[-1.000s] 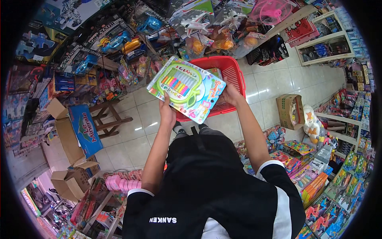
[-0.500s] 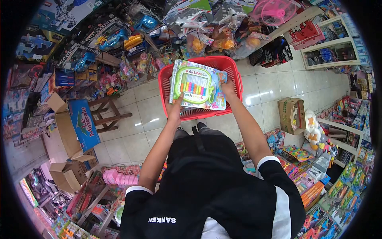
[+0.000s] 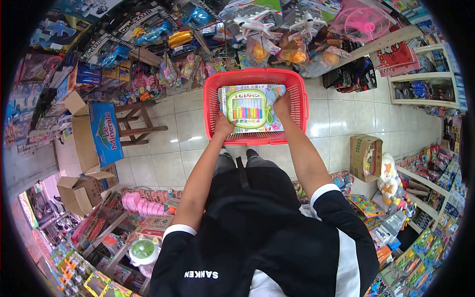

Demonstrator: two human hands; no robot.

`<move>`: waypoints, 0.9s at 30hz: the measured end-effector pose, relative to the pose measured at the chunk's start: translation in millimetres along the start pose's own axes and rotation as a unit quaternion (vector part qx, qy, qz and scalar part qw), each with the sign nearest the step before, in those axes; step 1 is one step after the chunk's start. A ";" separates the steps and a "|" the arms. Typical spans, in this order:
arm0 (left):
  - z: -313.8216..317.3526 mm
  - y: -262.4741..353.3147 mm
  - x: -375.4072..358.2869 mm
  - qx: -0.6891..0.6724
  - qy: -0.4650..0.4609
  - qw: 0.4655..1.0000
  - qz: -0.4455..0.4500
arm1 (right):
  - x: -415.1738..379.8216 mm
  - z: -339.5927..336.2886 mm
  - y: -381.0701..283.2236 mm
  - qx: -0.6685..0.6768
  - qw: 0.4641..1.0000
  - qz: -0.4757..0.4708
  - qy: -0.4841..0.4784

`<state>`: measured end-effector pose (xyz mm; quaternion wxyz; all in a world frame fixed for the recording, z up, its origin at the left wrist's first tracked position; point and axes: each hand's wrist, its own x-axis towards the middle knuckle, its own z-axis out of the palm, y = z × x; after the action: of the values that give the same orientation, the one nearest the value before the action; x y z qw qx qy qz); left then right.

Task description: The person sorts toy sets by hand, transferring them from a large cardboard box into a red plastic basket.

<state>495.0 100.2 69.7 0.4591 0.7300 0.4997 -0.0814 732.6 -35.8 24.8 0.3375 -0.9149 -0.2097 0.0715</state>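
A packaged toy abacus [image 3: 249, 113], with a green frame and rows of coloured beads, lies flat inside a red plastic basket [image 3: 213, 81]. My left hand [image 3: 224, 126] is closed on its lower left edge, thumb on top. At the upper right edge, my right hand [image 3: 282, 106] grips the same package. The fingers under the package are hidden. The basket rests on the tiled floor in front of my feet, its slotted walls surrounding both hands.
Hanging toys and two toy planes [image 3: 255, 23] line the shelf beyond the basket. On the left stand a wooden stool [image 3: 138, 131] and a blue-fronted carton [image 3: 105, 133]. Another cardboard box [image 3: 365, 157] sits on the right, beside a plush toy [image 3: 388, 178].
Both hands have lowered the abacus package deeper into the basket, so it now sits within the rim. The whole view has shifted slightly.
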 end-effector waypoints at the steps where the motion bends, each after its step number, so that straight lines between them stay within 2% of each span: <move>1: -5.0 8.8 -4.7 -0.003 0.004 1.000 -0.001 | 4.7 0.8 -1.1 0.001 1.000 -0.005 -0.001; 3: -5.2 14.2 -16.3 0.029 0.036 0.999 0.003 | 9.6 -1.1 -3.3 -0.010 0.997 0.049 -0.066; 5: -4.5 13.3 -18.8 0.046 0.074 0.996 0.014 | 10.9 -1.8 -12.6 -0.047 0.997 0.053 -0.043; 7: -19.7 17.7 -39.7 0.035 0.113 0.985 0.124 | 1.2 -7.3 -31.6 -0.123 0.990 0.071 0.007; 8: -28.7 17.0 -44.5 0.067 0.112 0.974 0.186 | -6.5 -10.7 -43.7 -0.122 0.991 0.057 0.003; 9: -39.8 15.6 -53.5 0.061 0.124 0.974 0.179 | -21.5 -19.9 -60.8 -0.083 0.995 -0.005 0.063; 10: -56.5 19.0 -67.2 -0.047 0.115 0.963 0.241 | -36.3 -29.1 -80.8 -0.041 0.989 -0.067 0.122; 11: -76.0 24.8 -83.3 -0.152 0.106 0.935 0.302 | -49.5 -37.7 -104.3 -0.037 0.989 -0.079 0.117; 12: -99.2 32.8 -105.9 -0.076 0.204 0.905 0.365 | -64.9 -45.9 -129.3 0.013 0.989 -0.128 0.078; 13: -108.1 20.8 -113.1 -0.080 0.215 0.904 0.360 | -79.4 -49.6 -153.5 0.062 0.982 -0.175 0.037; 15: -129.1 -12.4 -127.2 -0.147 0.215 0.924 0.279 | -109.9 -42.7 -197.8 0.254 0.938 -0.224 -0.071; 17: -138.6 -68.0 -129.9 -0.186 0.236 0.925 0.233 | -146.8 -31.6 -243.1 0.280 0.902 -0.288 -0.157; 19: -141.7 -134.6 -127.3 -0.242 0.197 0.942 0.127 | -178.4 2.5 -262.5 0.277 0.877 -0.333 -0.207; 20: -138.9 -176.1 -126.7 -0.248 0.207 0.938 0.124 | -196.0 22.1 -269.2 0.263 0.873 -0.289 -0.293; 21: -131.8 -222.4 -125.5 -0.235 0.149 0.957 0.088 | -209.5 43.2 -272.8 0.244 0.860 -0.245 -0.376; 22: -123.8 -266.8 -125.5 -0.222 0.091 0.970 0.051 | -220.8 68.7 -267.2 0.240 0.854 -0.258 -0.382; 24: -101.7 -344.1 -138.5 -0.271 0.074 0.960 -0.005 | -242.7 125.9 -235.7 0.171 0.836 -0.191 -0.485; 26: -86.1 -411.1 -162.1 -0.328 0.041 0.943 -0.025 | -243.2 168.8 -201.6 -0.002 0.812 -0.138 -0.567; 27: -84.4 -431.0 -181.0 -0.322 0.023 0.940 -0.107 | -239.6 173.5 -189.0 -0.101 0.781 -0.261 -0.558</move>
<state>31.5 79.2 -31.9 0.6466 0.4871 0.5848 0.0519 405.9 92.0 12.4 0.0728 -0.6542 -0.5981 0.4572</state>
